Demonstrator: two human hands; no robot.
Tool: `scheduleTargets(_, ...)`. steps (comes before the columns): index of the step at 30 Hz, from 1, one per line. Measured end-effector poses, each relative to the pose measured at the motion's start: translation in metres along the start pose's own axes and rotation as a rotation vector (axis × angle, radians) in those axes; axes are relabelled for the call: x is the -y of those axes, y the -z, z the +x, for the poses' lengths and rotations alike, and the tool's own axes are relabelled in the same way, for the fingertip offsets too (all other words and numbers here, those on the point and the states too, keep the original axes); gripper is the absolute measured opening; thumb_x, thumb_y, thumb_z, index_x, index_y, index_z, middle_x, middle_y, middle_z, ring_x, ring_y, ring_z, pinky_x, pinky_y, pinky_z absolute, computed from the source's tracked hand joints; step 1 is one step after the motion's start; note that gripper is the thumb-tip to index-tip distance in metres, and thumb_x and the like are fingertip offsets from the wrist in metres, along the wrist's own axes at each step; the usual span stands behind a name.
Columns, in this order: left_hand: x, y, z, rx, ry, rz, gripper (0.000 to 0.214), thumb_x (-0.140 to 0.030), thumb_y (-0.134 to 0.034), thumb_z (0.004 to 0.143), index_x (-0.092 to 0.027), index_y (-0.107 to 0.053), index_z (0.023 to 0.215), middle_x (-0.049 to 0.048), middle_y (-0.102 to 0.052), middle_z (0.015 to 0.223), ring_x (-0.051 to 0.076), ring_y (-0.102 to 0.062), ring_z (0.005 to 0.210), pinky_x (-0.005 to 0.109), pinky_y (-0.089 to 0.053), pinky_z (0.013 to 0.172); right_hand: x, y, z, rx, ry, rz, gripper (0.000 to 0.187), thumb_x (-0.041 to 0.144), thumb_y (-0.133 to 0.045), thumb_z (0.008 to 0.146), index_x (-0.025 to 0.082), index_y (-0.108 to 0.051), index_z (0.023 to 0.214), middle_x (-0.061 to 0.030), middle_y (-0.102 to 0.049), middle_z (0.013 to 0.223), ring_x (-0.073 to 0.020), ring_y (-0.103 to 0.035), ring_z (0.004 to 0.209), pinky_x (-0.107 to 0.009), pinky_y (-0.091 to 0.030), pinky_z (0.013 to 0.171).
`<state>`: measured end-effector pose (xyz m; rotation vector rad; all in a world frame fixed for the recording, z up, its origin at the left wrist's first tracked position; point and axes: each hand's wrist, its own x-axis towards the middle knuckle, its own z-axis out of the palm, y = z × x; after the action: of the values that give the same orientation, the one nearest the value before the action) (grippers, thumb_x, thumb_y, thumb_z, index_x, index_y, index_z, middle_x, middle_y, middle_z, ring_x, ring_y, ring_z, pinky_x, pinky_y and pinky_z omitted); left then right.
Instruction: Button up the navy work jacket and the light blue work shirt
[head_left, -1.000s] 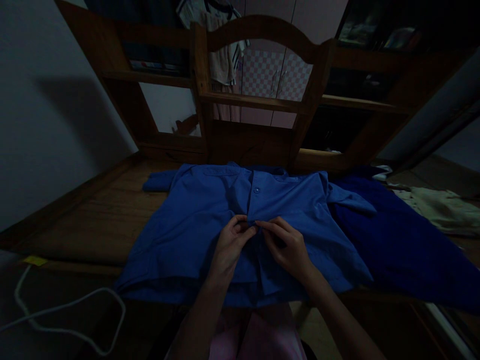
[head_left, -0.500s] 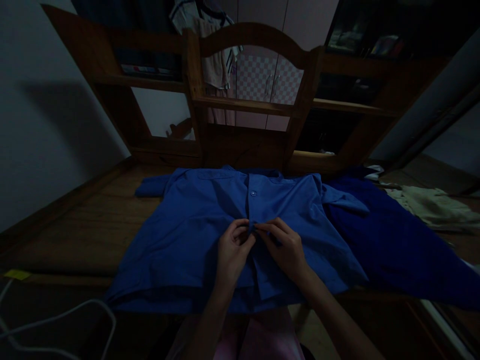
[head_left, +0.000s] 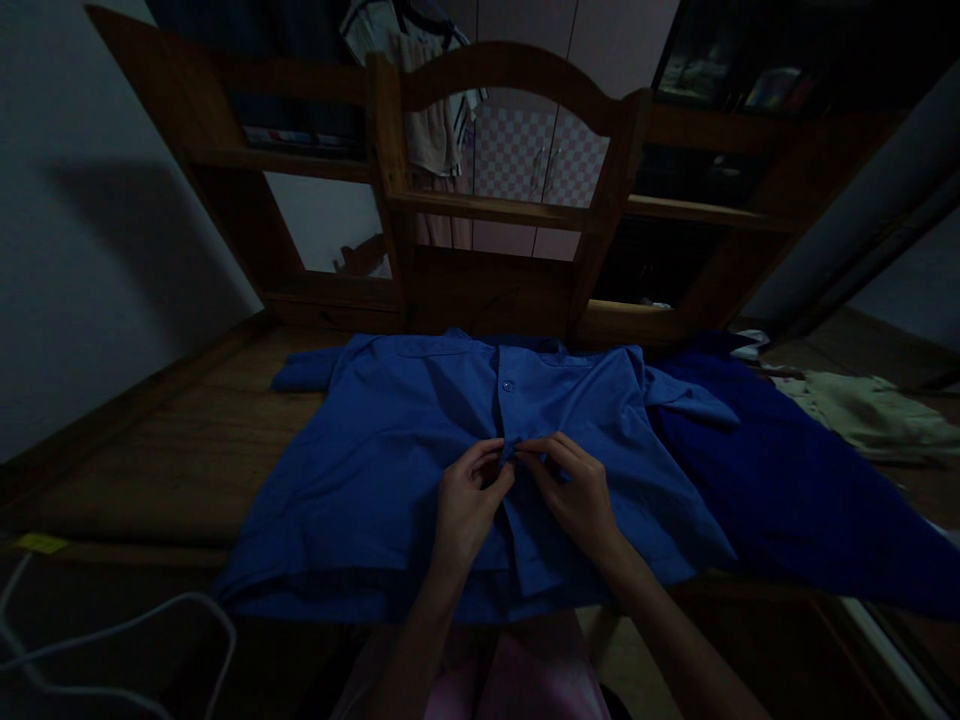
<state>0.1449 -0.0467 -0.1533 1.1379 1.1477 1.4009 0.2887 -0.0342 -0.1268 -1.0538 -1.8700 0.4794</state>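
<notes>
A blue button-up shirt [head_left: 375,450] lies spread on the wooden table, its collar toward the back. Higher up the front strip, a round button [head_left: 508,386] shows. At the middle of that strip, my left hand [head_left: 471,495] pinches the cloth edge between thumb and fingers. Close beside it, my right hand [head_left: 571,490] pinches the same strip from the right, fingertips nearly touching the left ones. Whatever small part sits between the fingertips is mostly hidden by them and by the dim light.
Darker blue cloth [head_left: 780,480] lies to the right, with pale cloth [head_left: 877,410] beyond. A wooden shelf frame [head_left: 495,210] rises behind the table [head_left: 187,450]. At lower left, a white cable [head_left: 150,625] loops near a yellow tag [head_left: 43,543].
Both hands have shifted very slightly to the right, still pinching the front strip. The shirt lies almost the same as before.
</notes>
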Motion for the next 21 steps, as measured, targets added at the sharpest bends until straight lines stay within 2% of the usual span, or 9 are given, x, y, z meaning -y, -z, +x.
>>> scheduleTargets(4, -0.0017, -0.0007, -0.0018, -0.015, -0.015, 0.045, 0.027, -0.024, -0.065, 0.078, -0.018, -0.063, 0.105, 0.0061, -0.069, 0.099, 0.017, -0.065, 0.095, 0.026, -0.050, 0.086, 0.0013, 0.0028, 0.0020, -0.014, -0.025, -0.001, 0.012, 0.023, -0.054, 0.091, 0.021, -0.065, 0.093, -0.0015, -0.062, 0.084, -0.0134, -0.058, 0.071, -0.025, -0.044, 0.065)
scheduleTargets(8, -0.0037, -0.0015, -0.0043, -0.029, -0.045, 0.058, 0.027, -0.025, -0.062, 0.080, -0.019, -0.063, 0.106, 0.0066, -0.068, 0.105, 0.018, -0.064, 0.097, 0.027, -0.049, 0.089, 0.0005, 0.0021, 0.0023, -0.007, 0.012, 0.007, 0.013, 0.022, -0.053, 0.091, 0.021, -0.065, 0.094, -0.0019, -0.062, 0.084, -0.0139, -0.059, 0.073, -0.025, -0.045, 0.067)
scheduleTargets(16, -0.0054, -0.0002, -0.0035, -0.006, -0.031, 0.016, 0.027, -0.027, -0.063, 0.081, -0.018, -0.062, 0.106, 0.0078, -0.068, 0.105, 0.019, -0.064, 0.100, 0.029, -0.049, 0.090, 0.0000, 0.0008, -0.0029, 0.024, 0.072, 0.000, 0.025, 0.016, -0.048, 0.091, 0.024, -0.064, 0.109, -0.0046, -0.061, 0.092, -0.0151, -0.059, 0.080, -0.026, -0.048, 0.071)
scheduleTargets(21, -0.0071, -0.0009, -0.0056, -0.034, -0.056, 0.054, 0.023, -0.028, -0.062, 0.083, -0.019, -0.063, 0.104, 0.0062, -0.068, 0.102, 0.019, -0.065, 0.096, 0.027, -0.049, 0.086, 0.0042, 0.0049, -0.0052, 0.061, 0.090, 0.006, 0.030, 0.015, -0.048, 0.090, 0.024, -0.063, 0.114, -0.0056, -0.060, 0.095, -0.0154, -0.059, 0.083, -0.027, -0.048, 0.072)
